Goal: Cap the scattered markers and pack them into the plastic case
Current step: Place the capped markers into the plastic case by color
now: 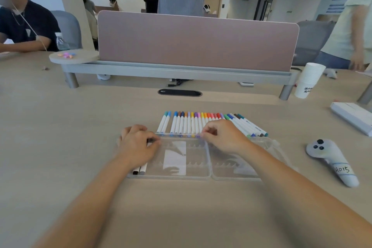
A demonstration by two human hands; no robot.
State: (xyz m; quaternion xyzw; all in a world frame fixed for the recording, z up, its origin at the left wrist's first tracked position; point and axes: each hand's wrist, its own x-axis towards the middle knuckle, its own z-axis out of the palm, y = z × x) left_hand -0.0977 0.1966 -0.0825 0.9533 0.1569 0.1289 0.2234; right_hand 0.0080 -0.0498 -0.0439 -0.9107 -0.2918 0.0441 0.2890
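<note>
Row of markers (193, 125), all capped as far as we can see, lies at frame centre, just above the far rim of the plastic case (171, 177). The rightmost few are fanned at a slant. The case is open flat below them, with two clear halves side by side. Two markers (140, 169) are already in the left end of the left half.

The left hand (138, 144) is curled down over those two, fingers closed on their upper ends. We judge it's seating them in the slots. The right hand (223, 137) has its fingertips bunched at the far rim where the row ends. We cannot tell if it pinches a marker or only touches the rim.

We judge capping is done and packing has barely begun. Next move: lift one marker from the row and lay it beside the two.

The case rim sits between row and slots, so each marker must clear it. Open table (60, 127) at left. A controller (332, 159) lies right of the case, and a white box (352, 119) and cup stack (308, 80) sit further right and up.
</note>
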